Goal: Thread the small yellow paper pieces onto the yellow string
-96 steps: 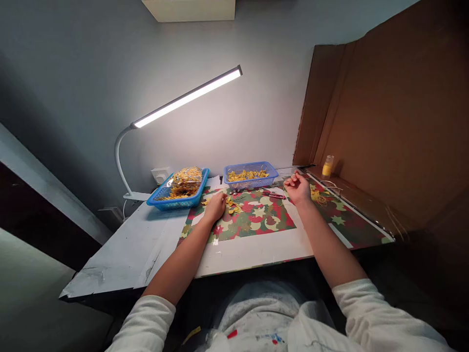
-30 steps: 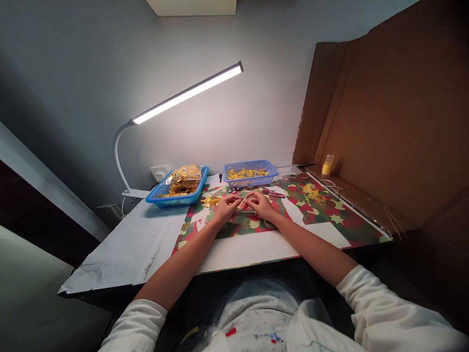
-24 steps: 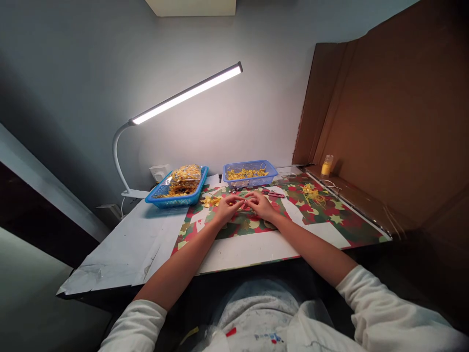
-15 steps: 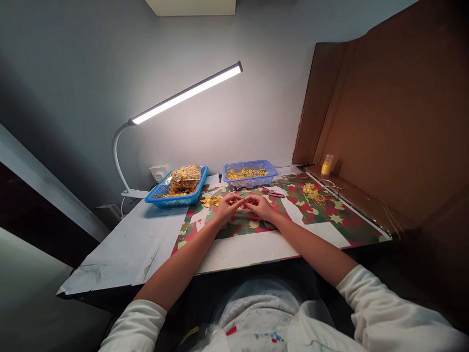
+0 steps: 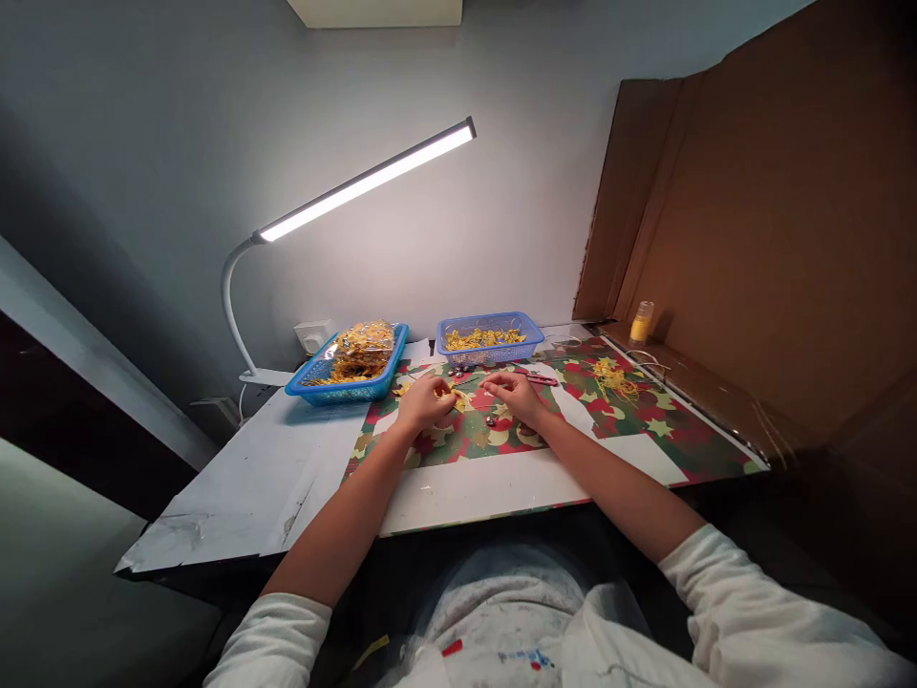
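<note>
Yellow pieces (image 5: 464, 400) lie by your curled left hand (image 5: 424, 405); your right hand's (image 5: 517, 394) fingertips draw together, any grip unclear. Between them sits a loose ball (image 5: 491, 420). More fill the basket (image 5: 494, 356) near the worktop's (image 5: 222, 487) back edge; how many are finished, I can't tell.

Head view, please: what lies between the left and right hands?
In the head view, on the patterned sheet, yellow pieces lie by the left hand, and a small shiny ball lies nearer the right hand.
</note>
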Demonstrator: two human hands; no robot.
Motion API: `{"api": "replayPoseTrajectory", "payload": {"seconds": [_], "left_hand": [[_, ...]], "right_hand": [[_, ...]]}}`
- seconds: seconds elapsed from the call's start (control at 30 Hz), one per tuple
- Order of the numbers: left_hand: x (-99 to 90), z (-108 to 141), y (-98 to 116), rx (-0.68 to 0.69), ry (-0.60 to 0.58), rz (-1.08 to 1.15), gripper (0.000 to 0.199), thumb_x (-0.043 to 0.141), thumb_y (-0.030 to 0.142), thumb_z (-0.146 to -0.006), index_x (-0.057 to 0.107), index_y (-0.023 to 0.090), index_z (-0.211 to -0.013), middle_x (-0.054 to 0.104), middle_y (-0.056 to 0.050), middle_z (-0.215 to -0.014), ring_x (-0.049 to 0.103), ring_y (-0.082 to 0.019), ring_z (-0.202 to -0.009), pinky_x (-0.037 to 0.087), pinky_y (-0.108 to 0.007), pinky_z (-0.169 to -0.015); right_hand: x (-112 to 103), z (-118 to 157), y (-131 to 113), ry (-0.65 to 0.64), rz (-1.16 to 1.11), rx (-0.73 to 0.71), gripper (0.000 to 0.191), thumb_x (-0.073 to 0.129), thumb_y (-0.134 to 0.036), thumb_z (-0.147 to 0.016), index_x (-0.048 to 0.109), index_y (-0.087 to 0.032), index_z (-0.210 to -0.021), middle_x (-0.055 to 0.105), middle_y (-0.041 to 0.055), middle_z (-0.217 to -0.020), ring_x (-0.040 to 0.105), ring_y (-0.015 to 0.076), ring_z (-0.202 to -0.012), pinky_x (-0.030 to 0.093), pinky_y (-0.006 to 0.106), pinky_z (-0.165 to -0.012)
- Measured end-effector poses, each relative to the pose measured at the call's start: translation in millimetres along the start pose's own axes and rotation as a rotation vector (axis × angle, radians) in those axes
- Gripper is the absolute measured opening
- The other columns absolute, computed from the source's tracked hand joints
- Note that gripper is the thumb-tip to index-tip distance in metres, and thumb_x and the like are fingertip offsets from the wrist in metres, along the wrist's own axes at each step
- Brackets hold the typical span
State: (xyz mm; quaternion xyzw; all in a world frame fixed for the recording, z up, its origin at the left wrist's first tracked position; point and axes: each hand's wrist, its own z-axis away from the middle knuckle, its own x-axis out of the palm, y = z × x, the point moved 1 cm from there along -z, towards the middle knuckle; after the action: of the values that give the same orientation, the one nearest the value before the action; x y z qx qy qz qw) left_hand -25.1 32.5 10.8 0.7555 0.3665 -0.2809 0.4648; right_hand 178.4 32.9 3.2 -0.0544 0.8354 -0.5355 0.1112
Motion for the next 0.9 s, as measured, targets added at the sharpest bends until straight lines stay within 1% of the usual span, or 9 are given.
{"api": "replayPoseTrajectory", "payload": {"seconds": [0.1, 0.2, 0.27, 0.43, 0.5, 0.57, 0.67, 0.8, 0.9], "left_hand": [[-2.5, 0, -8, -0.051, -0.118, -0.106, 0.015, 0.07, 0.035, -0.062, 0.066, 0.02, -0.062, 0.066, -0.004, -0.068, 0.057, -0.019, -0.066, 0.036, -0.026, -0.057], [-3.0, 2, -7, -0.092, -0.201, -0.079, 0.013, 0.07, 0.033, -0.062, 0.066, 0.02, -0.062, 0.069, -0.004, -0.07, 0.059, -0.019, -0.063, 0.036, -0.026, -0.055], [-3.6, 4, -4, -0.12, -0.242, -0.049, 0.012, 0.069, 0.032, -0.063, 0.065, 0.02, -0.061, 0.068, -0.004, -0.067, 0.059, -0.019, -0.06, 0.037, -0.026, -0.055], [-2.8, 7, -1, -0.203, -0.286, 0.081, 0.011, 0.068, 0.027, -0.063, 0.059, 0.02, -0.061, 0.063, 0.0, -0.054, 0.057, -0.016, -0.05, 0.037, -0.025, -0.051], [-1.0, 7, -2, -0.224, -0.257, 0.138, 0.011, 0.068, 0.024, -0.062, 0.058, 0.02, -0.063, 0.061, 0.002, -0.051, 0.055, -0.015, -0.045, 0.037, -0.025, -0.049], [0.3, 6, -4, -0.209, -0.193, 0.169, 0.013, 0.069, 0.022, -0.061, 0.056, 0.02, -0.062, 0.059, 0.002, -0.051, 0.053, -0.013, -0.044, 0.036, -0.024, -0.049], [-0.3, 3, -8, -0.161, -0.094, 0.209, 0.016, 0.071, 0.023, -0.06, 0.056, 0.019, -0.059, 0.06, 0.002, -0.055, 0.053, -0.012, -0.048, 0.037, -0.023, -0.05], [-4.2, -2, -15, -0.195, 0.015, 0.274, 0.017, 0.073, 0.023, -0.059, 0.059, 0.018, -0.067, 0.062, 0.001, -0.06, 0.057, -0.014, -0.057, 0.041, -0.023, -0.054], [-4.9, -4, -19, -0.219, 0.041, 0.324, 0.019, 0.072, 0.025, -0.061, 0.06, 0.017, -0.074, 0.062, 0.001, -0.06, 0.06, -0.015, -0.06, 0.044, -0.024, -0.057]], "right_hand": [[-8, -2, -13, 0.061, -0.16, 0.015, 0.026, 0.068, -0.045, -0.07, 0.064, -0.02, -0.073, 0.069, 0.0049, -0.079, 0.063, 0.0181, -0.079, 0.049, 0.032, -0.076], [-21, -5, -29, 0.143, -0.309, 0.012, 0.026, 0.067, -0.045, -0.073, 0.061, -0.02, -0.077, 0.068, 0.0037, -0.078, 0.062, 0.015, -0.074, 0.049, 0.03, -0.073], [-33, -8, -41, 0.207, -0.393, -0.023, 0.026, 0.066, -0.045, -0.074, 0.058, -0.021, -0.078, 0.068, 0.0024, -0.079, 0.061, 0.0136, -0.072, 0.05, 0.029, -0.07], [-60, -19, -80, 0.24, -0.41, -0.155, 0.027, 0.063, -0.049, -0.077, 0.055, -0.023, -0.079, 0.065, 0.0003, -0.076, 0.061, 0.013, -0.07, 0.051, 0.028, -0.065], [-66, -22, -95, 0.217, -0.4, -0.189, 0.027, 0.063, -0.05, -0.079, 0.056, -0.024, -0.08, 0.062, -0.0007, -0.072, 0.06, 0.012, -0.068, 0.049, 0.027, -0.061], [-70, -24, -109, 0.182, -0.395, -0.21, 0.026, 0.063, -0.05, -0.079, 0.056, -0.024, -0.081, 0.056, -0.0027, -0.065, 0.056, 0.0098, -0.06, 0.045, 0.025, -0.056], [-80, -25, -127, 0.14, -0.402, -0.221, 0.025, 0.067, -0.047, -0.078, 0.057, -0.024, -0.081, 0.042, -0.007, -0.052, 0.042, 0.0061, -0.045, 0.037, 0.023, -0.048], [-99, -25, -145, 0.206, -0.367, -0.278, 0.026, 0.069, -0.047, -0.076, 0.055, -0.024, -0.079, 0.027, -0.0096, -0.047, 0.029, 0.0056, -0.039, 0.026, 0.023, -0.041], [-103, -24, -150, 0.253, -0.309, -0.331, 0.029, 0.069, -0.049, -0.075, 0.052, -0.025, -0.077, 0.022, -0.01, -0.047, 0.023, 0.0057, -0.038, 0.019, 0.024, -0.039]]}}
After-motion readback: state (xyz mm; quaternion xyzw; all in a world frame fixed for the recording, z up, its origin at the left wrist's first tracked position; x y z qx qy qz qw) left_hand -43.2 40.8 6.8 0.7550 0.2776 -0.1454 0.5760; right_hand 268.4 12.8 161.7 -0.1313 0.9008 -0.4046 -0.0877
